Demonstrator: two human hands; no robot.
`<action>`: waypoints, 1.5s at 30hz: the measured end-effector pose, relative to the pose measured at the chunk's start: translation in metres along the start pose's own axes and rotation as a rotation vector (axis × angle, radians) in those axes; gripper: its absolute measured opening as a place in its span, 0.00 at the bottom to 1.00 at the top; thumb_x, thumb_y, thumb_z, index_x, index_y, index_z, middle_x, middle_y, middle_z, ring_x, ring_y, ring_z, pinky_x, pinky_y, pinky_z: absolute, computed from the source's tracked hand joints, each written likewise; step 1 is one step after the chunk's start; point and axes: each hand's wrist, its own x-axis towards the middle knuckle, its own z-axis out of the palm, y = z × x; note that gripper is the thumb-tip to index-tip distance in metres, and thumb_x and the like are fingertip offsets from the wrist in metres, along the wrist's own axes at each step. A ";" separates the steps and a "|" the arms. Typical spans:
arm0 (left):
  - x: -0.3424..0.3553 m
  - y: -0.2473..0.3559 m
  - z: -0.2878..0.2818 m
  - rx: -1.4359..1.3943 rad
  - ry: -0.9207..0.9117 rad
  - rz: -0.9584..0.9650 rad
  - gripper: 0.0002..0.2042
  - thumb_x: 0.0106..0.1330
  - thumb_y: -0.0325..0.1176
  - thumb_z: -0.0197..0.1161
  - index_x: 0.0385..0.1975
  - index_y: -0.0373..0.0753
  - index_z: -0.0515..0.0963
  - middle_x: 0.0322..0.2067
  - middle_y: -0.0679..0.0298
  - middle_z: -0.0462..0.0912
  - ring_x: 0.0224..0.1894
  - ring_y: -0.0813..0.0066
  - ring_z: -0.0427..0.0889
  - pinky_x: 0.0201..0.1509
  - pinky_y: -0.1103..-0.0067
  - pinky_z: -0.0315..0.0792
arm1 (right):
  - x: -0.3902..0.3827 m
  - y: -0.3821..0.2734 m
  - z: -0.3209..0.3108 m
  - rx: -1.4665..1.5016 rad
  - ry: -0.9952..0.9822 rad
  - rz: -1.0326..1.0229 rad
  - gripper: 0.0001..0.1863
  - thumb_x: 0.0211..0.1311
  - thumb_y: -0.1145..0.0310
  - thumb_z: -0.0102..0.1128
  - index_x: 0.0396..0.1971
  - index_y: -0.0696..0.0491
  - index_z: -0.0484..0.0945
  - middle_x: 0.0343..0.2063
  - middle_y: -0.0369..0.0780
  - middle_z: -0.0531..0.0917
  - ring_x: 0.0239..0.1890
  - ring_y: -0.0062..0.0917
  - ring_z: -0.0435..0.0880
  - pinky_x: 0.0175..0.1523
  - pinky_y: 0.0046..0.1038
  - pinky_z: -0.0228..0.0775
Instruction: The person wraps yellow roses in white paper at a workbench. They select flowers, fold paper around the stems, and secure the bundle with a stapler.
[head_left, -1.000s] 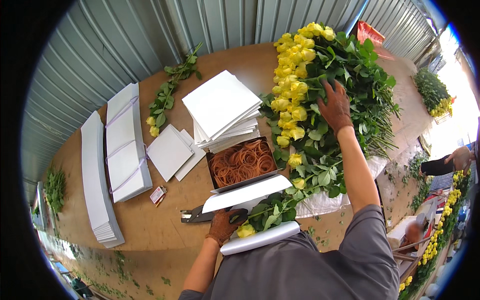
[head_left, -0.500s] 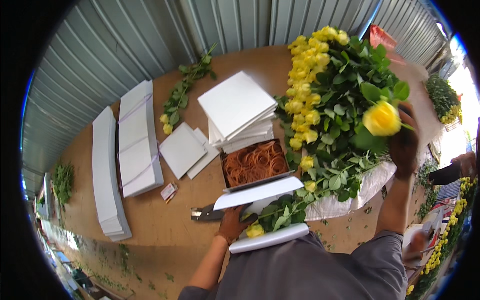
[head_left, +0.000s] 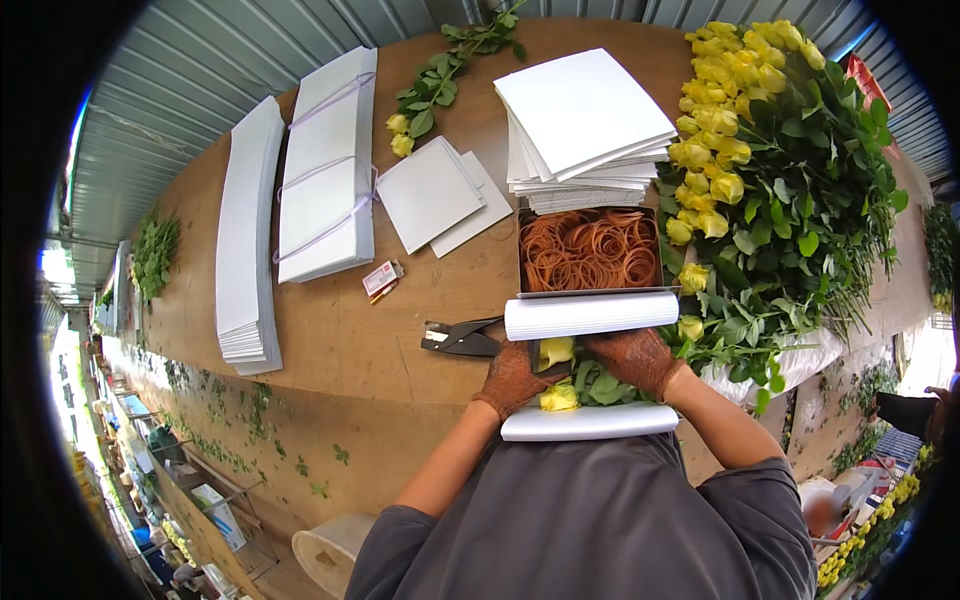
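My left hand (head_left: 514,378), in a brown glove, is at the heads of yellow roses (head_left: 560,396) that lie on a white sheet (head_left: 590,424). Its fingers are curled at the blooms, one rose head above them and one below. Just right of it, my gloved right hand (head_left: 640,358) has its fingers closed over the stem and leaves behind the upper rose; the grip itself is partly hidden. The sheet's far edge stands up as a ribbed white flap (head_left: 592,314) beyond my hands. Green leaves (head_left: 605,388) show between both hands.
Beyond the flap is a box of brown rubber bands (head_left: 590,250), with stacked white boards (head_left: 590,115) behind. A black plier-like tool (head_left: 465,337) lies left of my hands. Many yellow roses (head_left: 715,150) are piled right. White sheet bundles (head_left: 325,190) lie far left.
My right hand has come down from the far right with a yellow rose to the white sheet, beside my left hand. The view has shifted, so the table's things appear higher and farther right.
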 end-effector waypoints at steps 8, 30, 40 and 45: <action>-0.005 -0.072 0.039 -0.094 0.141 0.328 0.18 0.62 0.38 0.67 0.49 0.38 0.80 0.46 0.55 0.83 0.50 0.55 0.81 0.55 0.66 0.75 | -0.001 0.000 0.019 -0.151 -0.179 0.057 0.18 0.61 0.68 0.55 0.51 0.49 0.79 0.50 0.45 0.81 0.52 0.39 0.80 0.57 0.42 0.71; 0.009 -0.035 0.004 0.213 0.061 0.363 0.16 0.63 0.38 0.64 0.48 0.38 0.80 0.45 0.54 0.82 0.48 0.53 0.78 0.57 0.64 0.71 | -0.013 0.182 -0.180 -0.457 -0.005 0.934 0.20 0.59 0.63 0.60 0.52 0.49 0.79 0.59 0.46 0.74 0.63 0.41 0.70 0.65 0.47 0.62; 0.015 -0.028 0.016 0.130 0.122 0.190 0.19 0.58 0.33 0.70 0.49 0.35 0.79 0.44 0.50 0.82 0.49 0.49 0.79 0.55 0.64 0.72 | -0.116 0.130 -0.266 0.170 0.500 0.572 0.20 0.50 0.82 0.64 0.47 0.59 0.80 0.51 0.43 0.80 0.54 0.30 0.79 0.60 0.26 0.68; 0.015 -0.032 0.015 0.086 0.132 0.223 0.19 0.57 0.32 0.71 0.48 0.35 0.80 0.43 0.51 0.83 0.46 0.50 0.80 0.52 0.65 0.73 | -0.134 0.098 -0.277 0.093 0.624 0.637 0.20 0.55 0.79 0.61 0.51 0.57 0.78 0.54 0.46 0.78 0.55 0.36 0.78 0.61 0.29 0.68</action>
